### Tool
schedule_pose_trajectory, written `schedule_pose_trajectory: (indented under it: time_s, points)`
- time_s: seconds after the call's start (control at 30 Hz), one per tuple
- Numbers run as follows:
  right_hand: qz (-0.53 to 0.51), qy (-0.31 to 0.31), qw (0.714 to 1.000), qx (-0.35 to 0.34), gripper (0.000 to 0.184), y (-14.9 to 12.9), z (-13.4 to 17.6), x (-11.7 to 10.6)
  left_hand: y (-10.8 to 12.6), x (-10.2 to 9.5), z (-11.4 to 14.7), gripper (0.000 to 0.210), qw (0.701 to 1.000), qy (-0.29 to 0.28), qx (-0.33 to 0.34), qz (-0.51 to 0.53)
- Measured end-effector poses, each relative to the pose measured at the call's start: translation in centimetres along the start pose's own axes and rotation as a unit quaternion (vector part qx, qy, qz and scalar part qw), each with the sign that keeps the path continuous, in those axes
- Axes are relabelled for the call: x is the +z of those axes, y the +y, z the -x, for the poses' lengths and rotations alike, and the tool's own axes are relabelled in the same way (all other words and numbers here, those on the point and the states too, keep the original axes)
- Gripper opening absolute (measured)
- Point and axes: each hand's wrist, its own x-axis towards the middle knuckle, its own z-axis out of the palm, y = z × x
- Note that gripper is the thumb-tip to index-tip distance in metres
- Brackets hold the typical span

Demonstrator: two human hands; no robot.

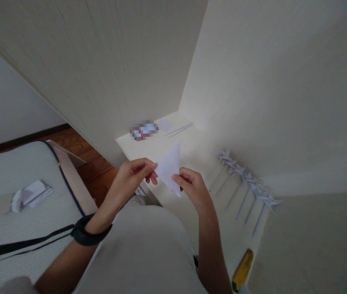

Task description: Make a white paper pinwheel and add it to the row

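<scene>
A sheet of white paper (170,165), folded into a triangle, is held up over the desk between both hands. My left hand (138,171) pinches its left corner between thumb and fingers. On the lower right edge, my right hand (191,183) grips the paper with the thumb on the near face. Along the wall to the right lies a row of several white paper pinwheels (246,175) on thin sticks.
Two thin sticks (179,130) and a pale paper piece (164,124) lie at the desk's (188,220) far end, beside a blurred item (144,130). A yellow tool or container (243,269) sits near right. Left stands a mattress (23,163) with crumpled white paper (32,195).
</scene>
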Motion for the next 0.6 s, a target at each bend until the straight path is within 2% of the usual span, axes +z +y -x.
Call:
schedule_pose_trajectory:
  time_s: [0.27, 0.5, 0.6]
  points:
    - [0.017, 0.012, 1.0, 0.004, 0.029, 0.52, 0.12, -0.49, 0.74, 0.17, 0.3, 0.031, 0.999, 0.013, -0.029, 0.014]
    - [0.013, 0.008, 1.0, 0.004, 0.025, 0.16, 0.28, -0.43, 0.73, 0.16, -0.08, 0.017, 1.0, -0.009, -0.014, -0.009]
    - [0.012, 0.009, 1.0, 0.003, 0.027, 0.18, 0.34, -0.42, 0.8, 0.23, -0.2, 0.018, 0.999, -0.013, -0.016, -0.026]
